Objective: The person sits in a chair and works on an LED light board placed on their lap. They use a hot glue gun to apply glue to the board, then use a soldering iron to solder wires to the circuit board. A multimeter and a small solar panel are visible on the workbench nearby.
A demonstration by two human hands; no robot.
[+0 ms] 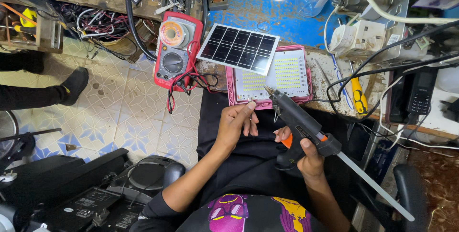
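Glue gun (301, 129): over the lap, nozzle aimed far-left toward LED panel (275, 76), positioned for tip access | Right hand (306, 153): closed around grip, finger at orange trigger | Left hand (236, 124): half-curled, fingertips pinched, contents indiscernible | Solar panel (239, 48): overlapping LED panel's far edge | Multimeter (176, 50): left on the bench (267, 14).

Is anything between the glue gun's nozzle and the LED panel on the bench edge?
Nothing visible. The right hand holds the glue gun, its nozzle at the LED panel's near edge. The left hand sits just left of the nozzle, not across it.
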